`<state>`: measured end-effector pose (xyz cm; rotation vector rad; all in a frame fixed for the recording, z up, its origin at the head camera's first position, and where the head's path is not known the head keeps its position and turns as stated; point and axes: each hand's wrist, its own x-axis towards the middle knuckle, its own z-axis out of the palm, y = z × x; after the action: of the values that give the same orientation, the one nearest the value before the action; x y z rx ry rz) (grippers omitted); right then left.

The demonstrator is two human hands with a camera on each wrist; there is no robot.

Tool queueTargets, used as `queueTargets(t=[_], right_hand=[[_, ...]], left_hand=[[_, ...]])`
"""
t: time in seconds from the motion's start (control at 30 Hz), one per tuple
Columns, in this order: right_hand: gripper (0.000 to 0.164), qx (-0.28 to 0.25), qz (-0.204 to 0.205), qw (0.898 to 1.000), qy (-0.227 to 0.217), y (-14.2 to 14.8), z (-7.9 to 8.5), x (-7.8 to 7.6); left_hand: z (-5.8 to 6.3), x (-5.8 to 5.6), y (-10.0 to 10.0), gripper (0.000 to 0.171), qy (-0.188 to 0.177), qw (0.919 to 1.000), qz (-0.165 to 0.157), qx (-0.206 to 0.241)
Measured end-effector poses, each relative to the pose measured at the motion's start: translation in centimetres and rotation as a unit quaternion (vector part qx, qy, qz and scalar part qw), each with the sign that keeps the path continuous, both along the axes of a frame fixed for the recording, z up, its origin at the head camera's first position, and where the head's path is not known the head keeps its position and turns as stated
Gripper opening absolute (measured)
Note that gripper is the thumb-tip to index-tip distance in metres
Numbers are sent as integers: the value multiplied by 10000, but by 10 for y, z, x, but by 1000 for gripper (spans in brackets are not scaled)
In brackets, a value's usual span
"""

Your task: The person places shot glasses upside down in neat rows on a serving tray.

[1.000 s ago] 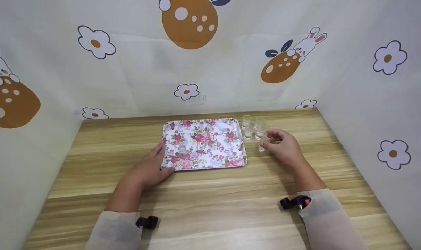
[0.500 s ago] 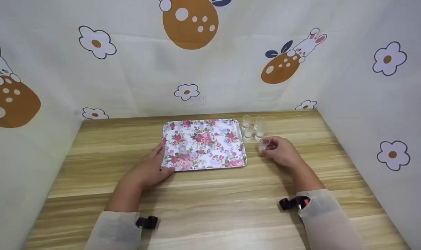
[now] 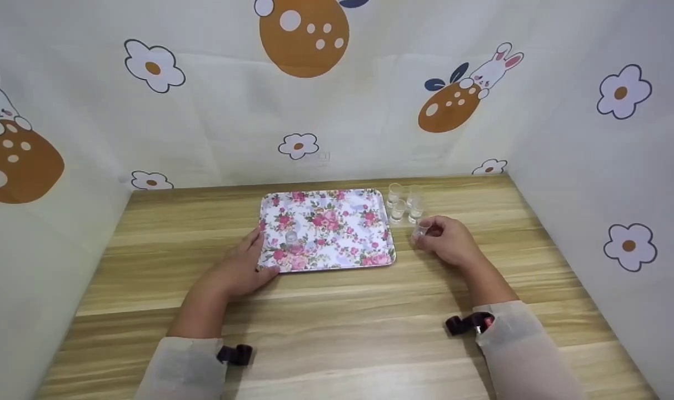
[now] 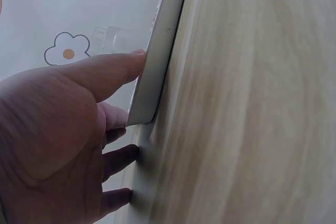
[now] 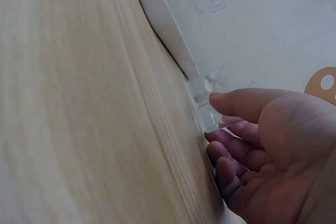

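Note:
A rectangular tray (image 3: pixel 337 233) with a pink rose print lies on the table. My left hand (image 3: pixel 242 266) holds its near left corner, thumb along the front edge and fingers by the left side. One small clear shot glass (image 3: pixel 291 239) stands upright on the tray's left part. To the right of the tray, my right hand (image 3: pixel 450 241) pinches another clear shot glass (image 3: pixel 421 229) between thumb and fingers, low over the table. In the right wrist view that glass (image 5: pixel 211 118) shows at the thumb tip, partly hidden by it.
Several more clear shot glasses (image 3: pixel 398 211) stand in a cluster by the tray's right edge, just beyond my right hand. The wood-grain table (image 3: pixel 337 333) ends at a pale wall covering (image 3: pixel 225 111) printed with flowers and rabbits.
My right hand has drawn slightly toward me, bringing its shot glass away from the cluster. The left hand and tray have stayed put.

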<state>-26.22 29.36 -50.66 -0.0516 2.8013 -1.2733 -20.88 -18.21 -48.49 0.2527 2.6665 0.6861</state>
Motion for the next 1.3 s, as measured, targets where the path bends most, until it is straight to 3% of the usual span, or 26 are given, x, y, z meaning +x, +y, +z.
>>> queueTargets(t=[0.27, 0.73, 1.3], right_hand=[[37, -558, -106, 9984, -10, -15, 10, 2], [30, -1727, 269, 9846, -35, -68, 26, 2], [37, -1800, 842, 9798, 212, -144, 35, -3]], left_hand=[[-1, 1, -1, 97, 101, 9999, -71, -38], [0, 0, -5, 98, 62, 9998, -76, -156], [-2, 1, -1, 99, 53, 9999, -53, -85]])
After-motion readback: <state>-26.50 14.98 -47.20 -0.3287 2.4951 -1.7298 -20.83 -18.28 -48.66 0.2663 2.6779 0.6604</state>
